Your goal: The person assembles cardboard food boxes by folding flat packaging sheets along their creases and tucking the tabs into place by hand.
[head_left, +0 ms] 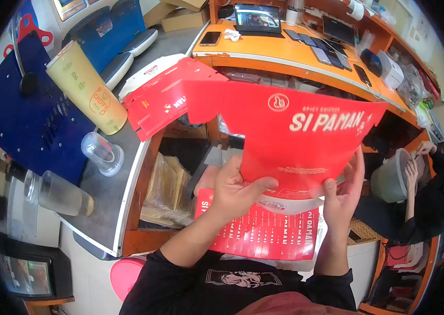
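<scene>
Between both hands, red carton.

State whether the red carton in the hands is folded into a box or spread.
Spread: the red carton has a notched side flap sticking out, unfolded, above the left hand.

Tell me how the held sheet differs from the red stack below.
The held sheet is single, raised by the left hand and right hand; the stack is overlapped pieces lying lower. The sheet's "SI PAMAN" runs across the view; the stack's runs downward. Both are red with white lettering.
</scene>
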`<action>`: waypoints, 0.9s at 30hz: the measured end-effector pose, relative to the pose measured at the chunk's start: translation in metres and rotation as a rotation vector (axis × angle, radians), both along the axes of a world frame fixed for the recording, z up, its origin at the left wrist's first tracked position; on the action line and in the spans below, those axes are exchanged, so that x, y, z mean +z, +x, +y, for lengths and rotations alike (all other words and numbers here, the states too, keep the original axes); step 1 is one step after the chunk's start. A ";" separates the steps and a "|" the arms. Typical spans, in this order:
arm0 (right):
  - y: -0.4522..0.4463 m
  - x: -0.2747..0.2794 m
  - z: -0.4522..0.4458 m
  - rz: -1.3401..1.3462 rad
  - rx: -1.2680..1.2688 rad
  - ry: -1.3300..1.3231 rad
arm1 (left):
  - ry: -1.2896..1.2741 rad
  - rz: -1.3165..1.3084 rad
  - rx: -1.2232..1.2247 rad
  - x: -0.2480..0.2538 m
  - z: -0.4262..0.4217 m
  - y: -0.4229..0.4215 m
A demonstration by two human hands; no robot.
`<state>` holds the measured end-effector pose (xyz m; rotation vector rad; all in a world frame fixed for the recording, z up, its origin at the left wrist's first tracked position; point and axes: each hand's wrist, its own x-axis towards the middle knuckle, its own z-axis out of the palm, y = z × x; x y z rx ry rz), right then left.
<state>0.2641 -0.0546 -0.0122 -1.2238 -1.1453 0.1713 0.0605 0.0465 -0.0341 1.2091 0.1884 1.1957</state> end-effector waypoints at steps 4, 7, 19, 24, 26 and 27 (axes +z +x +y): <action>-0.008 0.001 -0.003 0.160 0.398 0.052 | 0.222 0.067 -0.005 0.000 0.002 -0.011; -0.014 0.002 -0.008 0.182 0.600 0.044 | 0.287 0.157 0.175 -0.010 0.010 -0.007; -0.026 0.054 -0.002 -0.314 0.915 -0.187 | 0.441 0.052 0.462 0.072 0.001 -0.027; -0.019 0.044 0.005 -0.232 0.427 -0.204 | 0.650 -0.165 0.418 0.082 0.015 -0.028; -0.015 0.011 0.022 -0.211 0.049 0.050 | 0.673 -0.091 0.549 0.079 0.010 -0.035; -0.016 0.015 0.020 -0.264 -0.006 0.157 | 0.602 -0.084 0.618 0.080 0.002 -0.035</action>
